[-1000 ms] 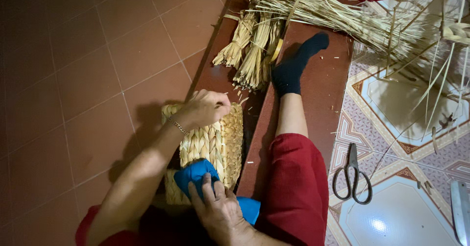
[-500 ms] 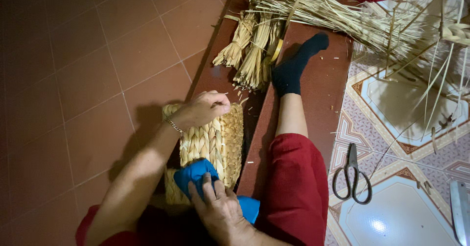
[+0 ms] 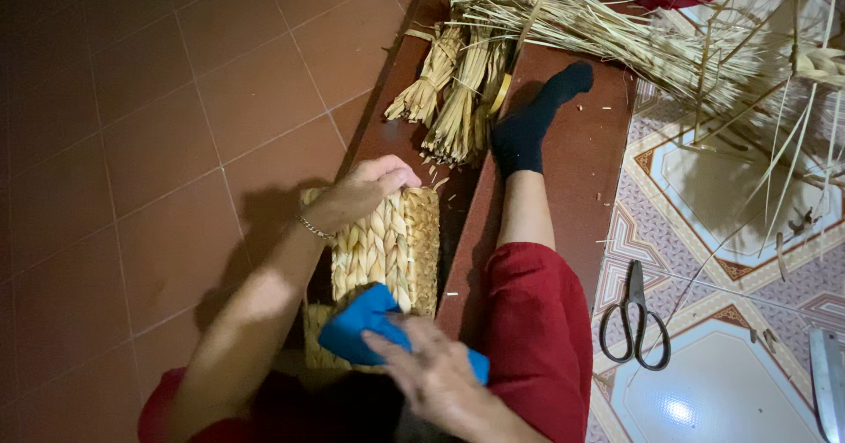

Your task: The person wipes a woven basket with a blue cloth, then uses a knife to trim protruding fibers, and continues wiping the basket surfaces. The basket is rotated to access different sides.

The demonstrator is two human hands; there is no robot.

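Blue cloth [image 3: 365, 324] shifted, under rt hand [image 3: 431, 377]

Bare tiled floor [image 3: 150, 143] left (open), leg [image 3: 528, 232] right, straw bundles [image 3: 458, 91] ahead

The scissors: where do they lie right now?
In the head view, the scissors lie on the patterned tile floor at lower right, just right of the red-trousered leg, away from both hands.
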